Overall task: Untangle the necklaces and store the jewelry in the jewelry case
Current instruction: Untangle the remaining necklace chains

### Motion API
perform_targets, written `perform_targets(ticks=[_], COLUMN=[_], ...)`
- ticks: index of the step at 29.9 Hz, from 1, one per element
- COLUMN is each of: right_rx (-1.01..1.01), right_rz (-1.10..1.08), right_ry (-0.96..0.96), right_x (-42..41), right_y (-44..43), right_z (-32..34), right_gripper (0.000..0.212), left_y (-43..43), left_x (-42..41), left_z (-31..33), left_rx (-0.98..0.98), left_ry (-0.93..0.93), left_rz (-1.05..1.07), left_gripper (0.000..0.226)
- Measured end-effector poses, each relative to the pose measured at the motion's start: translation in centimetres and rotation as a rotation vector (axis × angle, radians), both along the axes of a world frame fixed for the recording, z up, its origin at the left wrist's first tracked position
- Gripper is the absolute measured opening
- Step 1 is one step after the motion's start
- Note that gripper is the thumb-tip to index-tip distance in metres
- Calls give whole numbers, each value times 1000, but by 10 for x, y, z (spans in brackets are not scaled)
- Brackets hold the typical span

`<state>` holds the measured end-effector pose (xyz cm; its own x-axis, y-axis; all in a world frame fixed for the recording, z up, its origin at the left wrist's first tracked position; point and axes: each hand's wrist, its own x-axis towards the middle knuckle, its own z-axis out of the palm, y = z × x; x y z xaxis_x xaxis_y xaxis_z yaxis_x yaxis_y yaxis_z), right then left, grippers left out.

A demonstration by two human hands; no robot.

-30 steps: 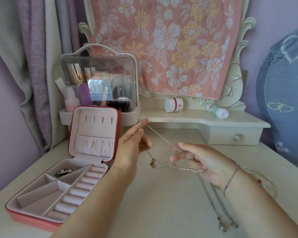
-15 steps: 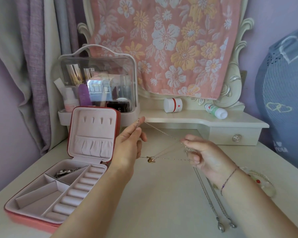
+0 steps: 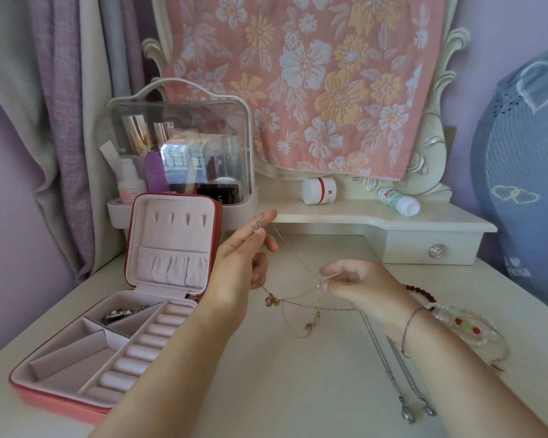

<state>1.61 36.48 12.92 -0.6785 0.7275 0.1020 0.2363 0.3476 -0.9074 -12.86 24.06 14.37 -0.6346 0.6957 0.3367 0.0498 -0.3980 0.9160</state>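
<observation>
The main risk, judged from how the strands cross: if the two hands draw further apart, the knot in the thin gold chain [image 3: 293,251] could pull tighter, or the fine links could kink or snap. A slack grip is the other danger, since a dropped end would fall towards the silver necklace [image 3: 389,371] lying on the table [image 3: 266,403] under the right wrist and could tangle with it.

The left hand [image 3: 241,267] is raised, pinching one end of the chain between thumb and forefinger. The right hand [image 3: 361,286] sits lower, pinching the chain where several strands meet, its other fingers curled in. The chain stretches in the air between the hands, with loops sagging below them. A small pendant [image 3: 271,301] hangs just under the left hand (a second charm dangles lower, between the hands).

The open jewelry case [image 3: 67,358] sits on the table to the outside of the left forearm, well apart from the chain.
</observation>
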Motion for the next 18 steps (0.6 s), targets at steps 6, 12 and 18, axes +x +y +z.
perform_targets(ticks=[6,12,18], right_rx=[40,200,148], right_rz=[77,138,332], right_ry=[29,-54,-89], right_x=[-4,-6,-17], right_y=[-6,-9,-27], right_z=[0,-2,-12], right_gripper=[9,6,18], left_y=[-1,0,3], left_x=[4,9,12], left_z=[3,1,0], left_rx=[4,-42,-2], left_ry=[-46,-18,-79], left_rz=[-194,-280,-376], left_gripper=[34,33,39])
